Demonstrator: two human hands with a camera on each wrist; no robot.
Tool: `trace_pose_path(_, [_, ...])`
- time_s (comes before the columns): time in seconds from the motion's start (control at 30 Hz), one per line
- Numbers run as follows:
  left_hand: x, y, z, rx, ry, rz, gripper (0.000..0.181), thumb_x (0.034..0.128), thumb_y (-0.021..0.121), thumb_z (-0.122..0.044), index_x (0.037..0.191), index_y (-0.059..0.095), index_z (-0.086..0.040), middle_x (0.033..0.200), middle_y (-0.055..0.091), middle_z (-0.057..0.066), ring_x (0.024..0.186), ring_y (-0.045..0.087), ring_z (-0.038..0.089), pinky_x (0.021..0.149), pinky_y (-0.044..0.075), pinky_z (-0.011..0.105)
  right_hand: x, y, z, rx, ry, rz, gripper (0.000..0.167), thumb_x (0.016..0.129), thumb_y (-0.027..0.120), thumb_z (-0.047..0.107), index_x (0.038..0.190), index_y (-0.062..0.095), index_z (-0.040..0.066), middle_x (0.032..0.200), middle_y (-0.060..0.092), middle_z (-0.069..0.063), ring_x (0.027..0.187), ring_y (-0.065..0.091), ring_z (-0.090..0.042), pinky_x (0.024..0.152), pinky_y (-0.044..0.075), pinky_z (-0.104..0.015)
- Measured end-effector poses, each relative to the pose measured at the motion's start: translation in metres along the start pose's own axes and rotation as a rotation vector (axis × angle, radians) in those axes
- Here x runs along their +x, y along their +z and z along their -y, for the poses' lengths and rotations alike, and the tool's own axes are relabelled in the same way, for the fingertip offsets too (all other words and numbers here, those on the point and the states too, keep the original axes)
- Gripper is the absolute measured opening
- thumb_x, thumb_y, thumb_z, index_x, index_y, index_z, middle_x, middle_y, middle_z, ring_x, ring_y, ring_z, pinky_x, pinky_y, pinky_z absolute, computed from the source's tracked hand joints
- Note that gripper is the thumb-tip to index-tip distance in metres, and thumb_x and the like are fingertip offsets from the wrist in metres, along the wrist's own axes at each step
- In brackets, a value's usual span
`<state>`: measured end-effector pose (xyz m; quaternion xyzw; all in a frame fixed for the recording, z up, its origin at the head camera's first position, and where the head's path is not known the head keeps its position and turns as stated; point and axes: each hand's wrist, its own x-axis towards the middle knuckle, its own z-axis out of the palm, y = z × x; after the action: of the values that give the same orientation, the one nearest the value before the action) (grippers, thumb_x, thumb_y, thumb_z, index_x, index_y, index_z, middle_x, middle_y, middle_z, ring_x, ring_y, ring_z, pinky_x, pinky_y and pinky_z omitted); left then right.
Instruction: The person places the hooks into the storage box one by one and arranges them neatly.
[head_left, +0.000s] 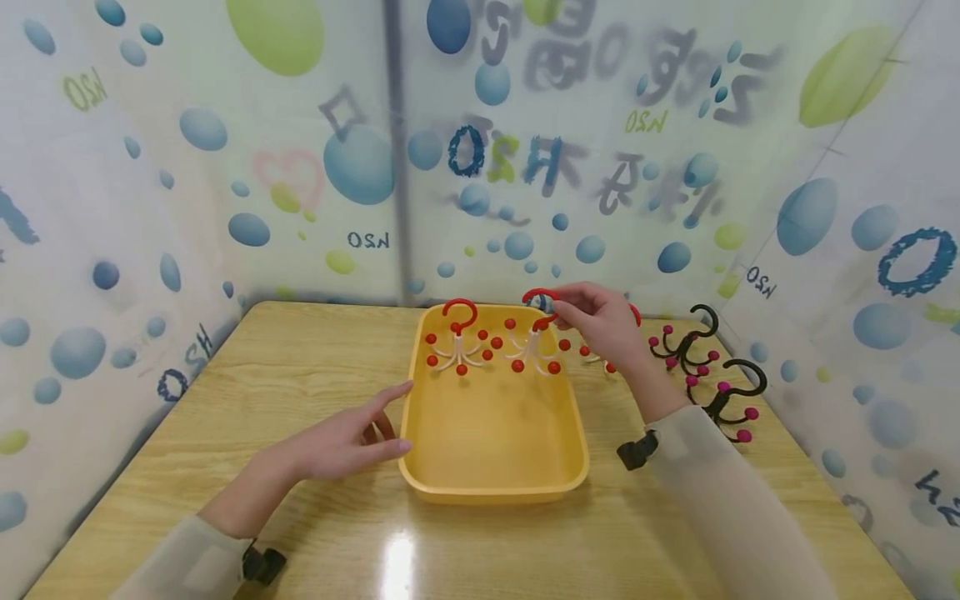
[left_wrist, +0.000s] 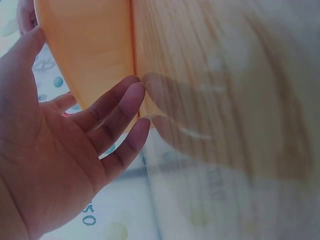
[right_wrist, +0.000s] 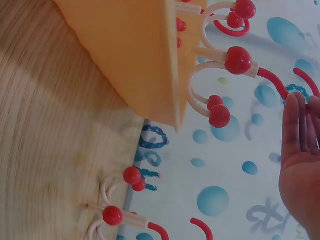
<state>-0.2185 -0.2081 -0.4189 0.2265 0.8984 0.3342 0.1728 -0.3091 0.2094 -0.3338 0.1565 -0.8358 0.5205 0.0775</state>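
Note:
My right hand (head_left: 603, 325) pinches the red hook top of a white multi-arm hook hanger (head_left: 533, 342) with red ball tips. In the right wrist view this hanger (right_wrist: 214, 55) is at the yellow tray's far end, its arms near the rim. A similar white-and-red hanger (head_left: 459, 343) is at the tray's far left, its hook upward. With fingers extended, my left hand (head_left: 330, 446) touches the left side of the yellow tray (head_left: 495, 490). The left wrist view shows the left hand's fingertips (left_wrist: 132, 92) against the tray's outer wall.
Right of the tray, another white-and-red hanger (right_wrist: 132, 219) lies on the wooden table (head_left: 315, 350), partly hidden by my right hand in the head view. Two black hangers with pink tips (head_left: 682, 348) lie farther right. A patterned curtain (head_left: 300, 208) surrounds the table.

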Motion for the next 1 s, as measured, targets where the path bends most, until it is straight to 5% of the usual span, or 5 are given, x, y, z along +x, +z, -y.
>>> trace_pose_path(0.3, [0.001,0.0,0.0,0.0,0.0,0.001,0.09,0.1054,0.068,-0.059,0.176,0.021,-0.028,0.115,0.072,0.001,0.099,0.068,0.014,0.086,0.057,0.039,0.02,0.018,-0.014,0.015,0.071,0.006,0.03,0.109,0.071,0.023,0.135,0.072,0.007,0.127,0.075,-0.023,0.103,0.078,-0.028,0.085,0.063,-0.022])
trace_pose_path(0.57, [0.0,0.0,-0.001,0.011,0.003,-0.001,0.09,0.1053,0.068,-0.058,0.176,0.021,-0.027,0.115,0.072,0.0,0.098,0.068,0.013,0.086,0.057,0.038,0.031,0.026,-0.023,0.002,0.145,0.035,0.028,0.11,0.069,0.018,0.135,0.07,0.007,0.127,0.074,-0.019,0.112,0.078,-0.032,0.105,0.06,-0.052])
trace_pose_path(0.83, [0.0,0.001,0.001,0.005,-0.001,-0.002,0.09,0.1051,0.068,-0.059,0.176,0.021,-0.03,0.114,0.072,0.0,0.098,0.067,0.013,0.086,0.057,0.038,0.038,0.034,-0.033,0.022,0.169,0.073,0.025,0.111,0.067,0.013,0.134,0.07,0.003,0.124,0.074,-0.022,0.118,0.074,-0.043,0.107,0.059,-0.053])
trace_pose_path(1.0, [0.0,0.0,0.001,0.007,0.0,-0.006,0.09,0.1052,0.068,-0.059,0.176,0.021,-0.029,0.114,0.072,0.0,0.098,0.068,0.013,0.086,0.057,0.038,0.042,0.038,-0.036,-0.02,0.185,0.081,0.027,0.112,0.066,0.014,0.136,0.07,0.003,0.121,0.075,-0.019,0.113,0.076,-0.036,0.106,0.06,-0.049])
